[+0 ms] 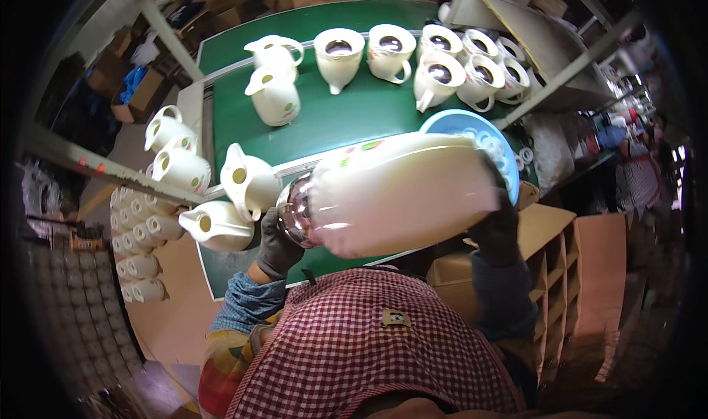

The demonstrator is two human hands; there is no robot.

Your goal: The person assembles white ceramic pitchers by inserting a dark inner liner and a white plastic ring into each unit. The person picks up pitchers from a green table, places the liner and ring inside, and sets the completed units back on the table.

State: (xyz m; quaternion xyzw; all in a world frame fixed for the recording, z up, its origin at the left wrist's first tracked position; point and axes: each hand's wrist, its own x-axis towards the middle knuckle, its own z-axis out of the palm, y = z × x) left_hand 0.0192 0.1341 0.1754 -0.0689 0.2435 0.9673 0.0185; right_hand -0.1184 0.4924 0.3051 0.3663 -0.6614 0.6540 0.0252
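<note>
Across the front of my chest lies a large white thermos jug shell (405, 198) on its side, with a little coloured print. A shiny, silvery glass liner (296, 207) sticks out of its left end. My left hand (279, 243), in a dark glove, is closed against the liner. My gloved right hand (500, 231) grips the shell's right end, slightly blurred, its fingers partly hidden. Close to my left hand, a white jug (258, 187) with a spout stands on the green table (317, 142), and another white jug (214, 227) leans at the table's edge.
Behind the shell is a blue basin (461, 120) holding white rings. Several jugs with dark liners (442, 72) stand at the back right. Metal posts (166, 32) frame the table. A divided cardboard box (549, 294) sits at right; more white jugs (144, 231) are stacked at left.
</note>
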